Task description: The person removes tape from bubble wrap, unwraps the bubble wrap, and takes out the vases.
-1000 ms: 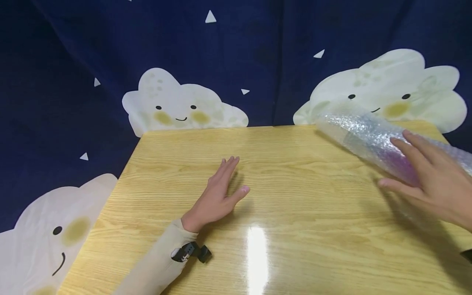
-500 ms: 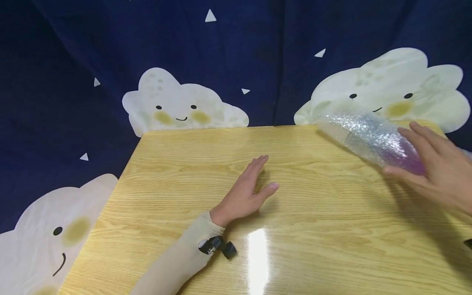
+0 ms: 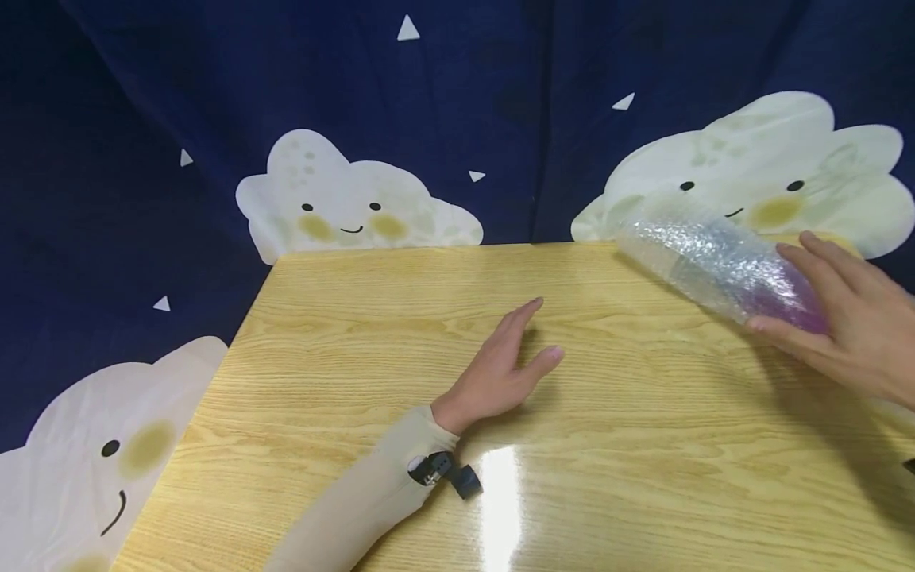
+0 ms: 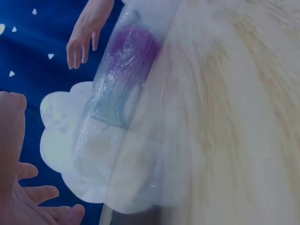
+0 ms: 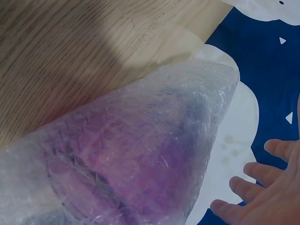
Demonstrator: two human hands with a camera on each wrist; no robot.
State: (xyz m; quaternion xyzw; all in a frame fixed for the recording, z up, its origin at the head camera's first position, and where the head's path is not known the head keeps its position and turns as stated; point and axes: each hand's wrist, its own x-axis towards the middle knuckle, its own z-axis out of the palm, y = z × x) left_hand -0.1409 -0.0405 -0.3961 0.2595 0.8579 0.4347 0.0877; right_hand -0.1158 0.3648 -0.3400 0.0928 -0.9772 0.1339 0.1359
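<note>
Bubble-wrapped bundle nr far R corner of table; wrap already on, fastening unclear.
I've R hand beside it, L hand over table ctr, both released, nothing gripped.

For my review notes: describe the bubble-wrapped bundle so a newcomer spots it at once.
Find the wooden table; look toward its far right corner. There, beside the right hand, is the bubble-wrapped bundle. Its shiny clear wrap with purple inside sets it apart from the flat white clouds behind.

head view looks down; wrist views share the wrapped bundle, right nearest.
</note>
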